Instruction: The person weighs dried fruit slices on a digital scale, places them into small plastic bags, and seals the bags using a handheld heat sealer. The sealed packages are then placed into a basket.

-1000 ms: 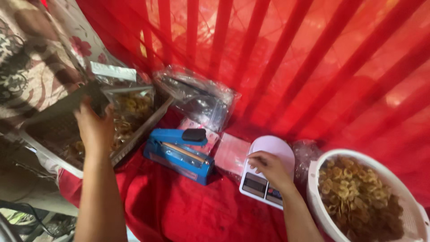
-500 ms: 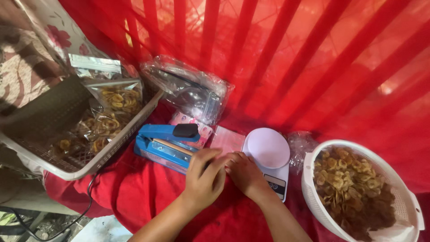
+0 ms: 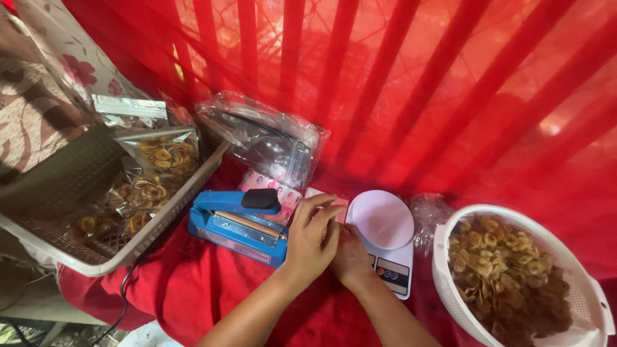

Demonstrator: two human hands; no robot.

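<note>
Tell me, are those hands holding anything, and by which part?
It cannot be told. The left hand lies over the right hand, between the blue heat sealer and the white scale; anything between them is hidden.

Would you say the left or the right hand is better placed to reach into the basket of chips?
Probably the right hand: it lies beside the scale, on the side of the basket. The left hand sits by the blue sealer, farther off.

Glossy plastic sealer (image 3: pixel 239 220), smooth white scale (image 3: pixel 384 239); red cloth (image 3: pixel 193 289)
</note>
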